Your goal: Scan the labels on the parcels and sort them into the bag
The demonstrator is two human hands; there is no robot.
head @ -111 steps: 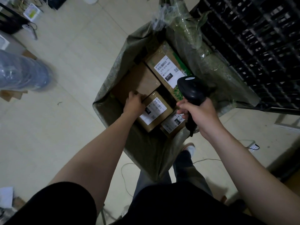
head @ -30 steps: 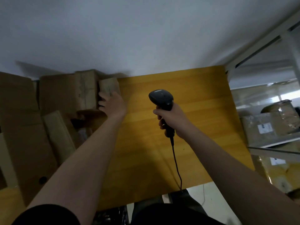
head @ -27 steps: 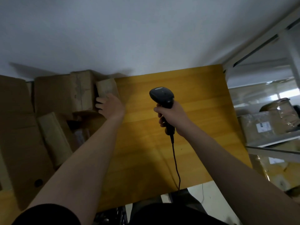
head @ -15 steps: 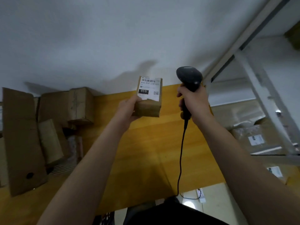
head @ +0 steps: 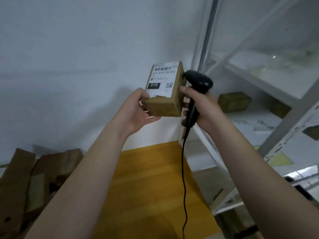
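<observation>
A small brown cardboard parcel [head: 164, 94] with a white label marked "010" is held up in front of the white wall. My left hand [head: 136, 110] grips it from the left and underneath, label facing me. My right hand [head: 204, 107] grips a black barcode scanner [head: 198, 81] just right of the parcel, its head almost touching the parcel's right edge and its black cable hanging down. The bag is out of view.
A yellow wooden table [head: 151, 187] lies below my arms. Several brown cardboard boxes [head: 25, 178] are piled at its left end. A white metal shelf rack [head: 259, 75] stands on the right with a box [head: 233, 101] on a shelf.
My left hand picked the parcel from the pile on the table and raised it. Both hands rose higher and came together, and my view tilted upward.
</observation>
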